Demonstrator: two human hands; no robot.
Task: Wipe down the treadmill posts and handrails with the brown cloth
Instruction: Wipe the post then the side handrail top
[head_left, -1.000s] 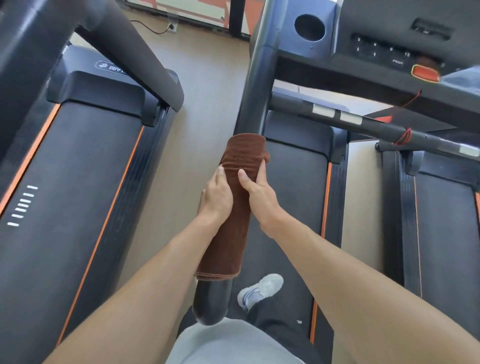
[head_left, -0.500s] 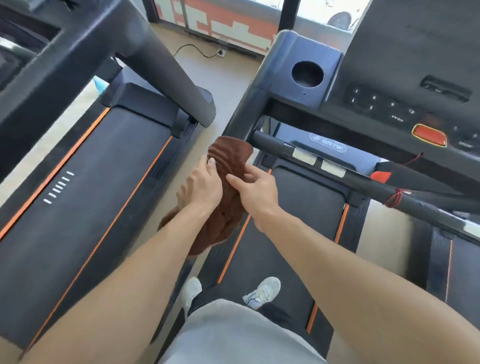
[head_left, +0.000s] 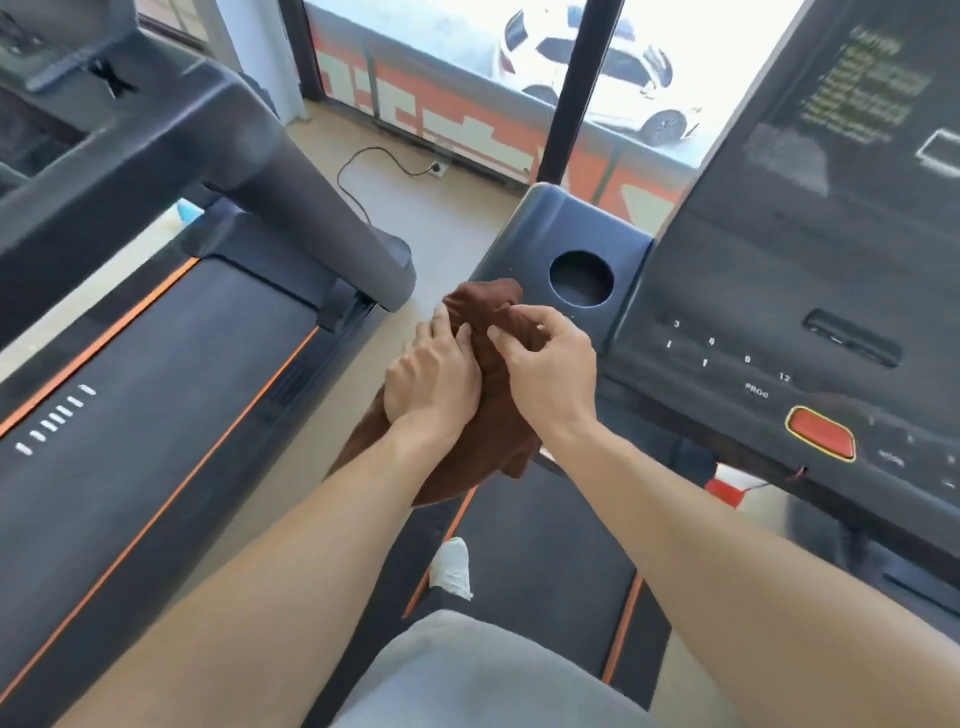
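The brown cloth (head_left: 485, 312) is bunched over the top of the treadmill's left post, just below the dark console corner (head_left: 530, 228) with its round cup hole (head_left: 581, 278). My left hand (head_left: 434, 382) grips the cloth from the left side. My right hand (head_left: 550, 364) holds it from the right, its fingers curled into the folds. The post itself is hidden under the cloth and my hands. A loose end of the cloth hangs below my wrists.
The console panel (head_left: 779, 338) with number keys and a red stop button (head_left: 821, 434) lies to the right. A second treadmill's post (head_left: 311, 218) and belt (head_left: 156, 395) stand at the left. A cable (head_left: 363, 161) lies on the floor ahead. My white shoe (head_left: 452, 566) is on the belt below.
Both hands slid the cloth up the post, from the handrail height to the top beside the cup hole. The cloth went from a smooth wrap to a bunched lump. The view tilted upward.
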